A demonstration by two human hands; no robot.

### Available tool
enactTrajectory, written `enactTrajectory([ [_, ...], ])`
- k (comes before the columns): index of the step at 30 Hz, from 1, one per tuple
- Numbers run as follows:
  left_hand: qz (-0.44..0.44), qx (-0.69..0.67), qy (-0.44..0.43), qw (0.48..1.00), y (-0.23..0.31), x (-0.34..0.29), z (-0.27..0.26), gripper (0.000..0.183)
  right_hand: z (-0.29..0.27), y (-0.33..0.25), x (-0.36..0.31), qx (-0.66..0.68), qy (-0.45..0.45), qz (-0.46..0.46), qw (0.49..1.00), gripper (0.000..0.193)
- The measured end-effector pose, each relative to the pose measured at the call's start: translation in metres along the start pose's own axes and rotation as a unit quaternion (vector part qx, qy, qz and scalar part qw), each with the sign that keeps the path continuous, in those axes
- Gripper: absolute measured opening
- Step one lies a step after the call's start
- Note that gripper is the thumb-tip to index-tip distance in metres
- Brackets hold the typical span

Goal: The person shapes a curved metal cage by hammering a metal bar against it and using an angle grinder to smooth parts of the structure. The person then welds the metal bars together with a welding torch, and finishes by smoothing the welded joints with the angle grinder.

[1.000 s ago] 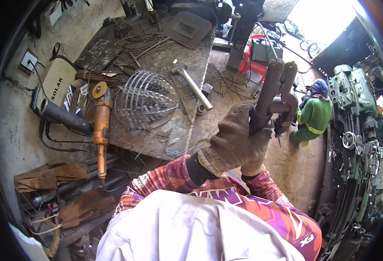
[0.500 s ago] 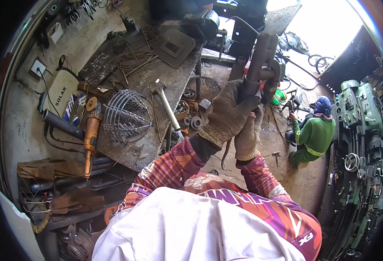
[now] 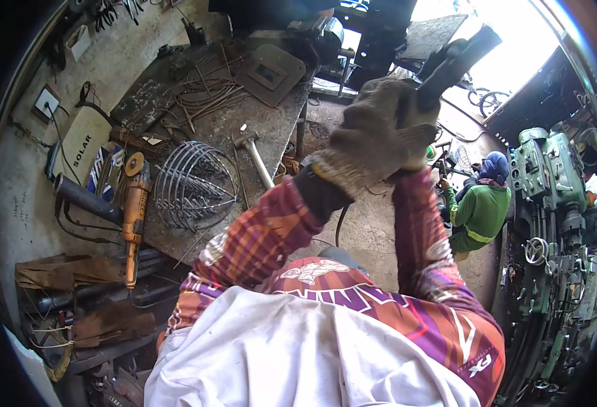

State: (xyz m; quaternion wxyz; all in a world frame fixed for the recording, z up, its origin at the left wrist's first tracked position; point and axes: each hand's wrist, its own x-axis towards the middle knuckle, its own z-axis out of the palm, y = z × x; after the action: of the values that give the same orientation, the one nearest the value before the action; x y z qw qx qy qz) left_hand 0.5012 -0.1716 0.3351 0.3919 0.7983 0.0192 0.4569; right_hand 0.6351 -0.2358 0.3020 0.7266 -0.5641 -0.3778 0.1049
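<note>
In front of me, both gloved hands are raised close together around a dark, elongated piece (image 3: 458, 68) that juts up and to the right. Its kind cannot be made out. My left hand (image 3: 373, 132), in a worn brown work glove, is closed round its lower end. Pressed against it, my right hand (image 3: 420, 139) is also closed and partly hidden behind the left glove. Below the hands hangs a dark cable (image 3: 340, 227); where it begins is covered.
On the metal table at left lie a hammer (image 3: 256, 152), a wire cage (image 3: 196, 183), an orange angle grinder (image 3: 135, 210), wire coils (image 3: 210, 95) and a welding shield (image 3: 270, 74). A co-worker in green (image 3: 478, 210) crouches at right, beside a green lathe (image 3: 556, 176).
Both hands have risen and come closer together. The dark piece has swung from nearly upright to slanting up and right. The view has shifted slightly.
</note>
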Motion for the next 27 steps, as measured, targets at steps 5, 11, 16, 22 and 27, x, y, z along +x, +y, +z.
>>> enactTrajectory([
  [5,-0.155,0.011,-0.029,0.987,-0.039,-0.059,-0.037,0.057,-0.065,0.023,0.144,0.091,0.121,-0.074,0.986,0.023],
  [11,-0.412,-0.089,0.026,0.906,-0.089,-0.148,-0.020,0.042,-0.182,0.214,0.314,-0.439,0.075,-0.208,0.871,0.038],
  [16,-0.506,-0.105,0.152,0.843,-0.083,-0.165,0.001,0.037,-0.098,0.260,0.296,0.314,-0.045,0.182,0.931,0.055],
  [22,-0.617,0.009,0.157,0.771,-0.084,-0.167,0.037,0.030,-0.081,0.329,0.352,0.209,-0.040,0.172,0.962,0.059],
  [27,-0.644,0.071,0.185,0.739,-0.081,-0.184,0.055,0.030,-0.062,0.386,0.386,0.142,-0.092,0.136,0.976,0.063],
])
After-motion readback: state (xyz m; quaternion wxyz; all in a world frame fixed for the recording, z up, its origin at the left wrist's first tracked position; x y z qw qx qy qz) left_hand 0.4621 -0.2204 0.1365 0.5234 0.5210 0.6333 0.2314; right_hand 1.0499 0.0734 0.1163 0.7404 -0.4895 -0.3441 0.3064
